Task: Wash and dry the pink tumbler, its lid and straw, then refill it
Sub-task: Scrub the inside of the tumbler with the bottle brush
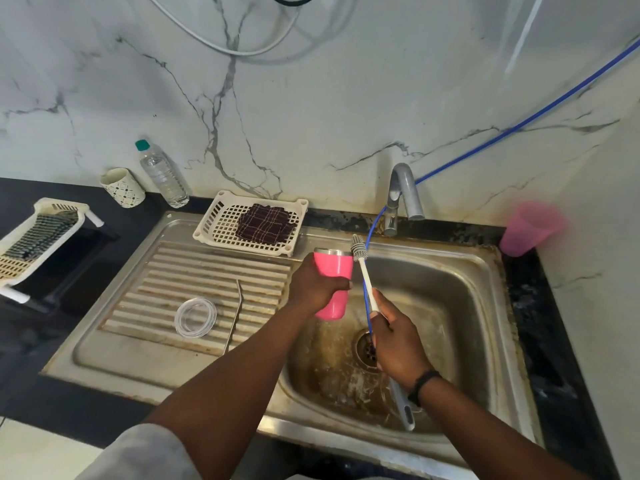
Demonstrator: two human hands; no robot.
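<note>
My left hand (317, 284) grips the pink tumbler (334, 271) upright over the left side of the sink basin (450, 306); its steel rim is open, with no lid on. My right hand (398, 344) holds a long white bottle brush (363, 271) by its handle. The grey bristle head stands just outside the tumbler's rim, to its right. The clear round lid (195, 317) lies flat on the ribbed drainboard (166, 275). Beside it to the right lies the bent metal straw (235, 313).
A cream basket (214, 220) with a dark checked cloth (265, 223) sits behind the drainboard. The tap (401, 195) and a blue hose (519, 123) are at the back. A water bottle (161, 174), a patterned cup (123, 187), a pink plastic cup (530, 228) and a second basket (38, 230) stand around.
</note>
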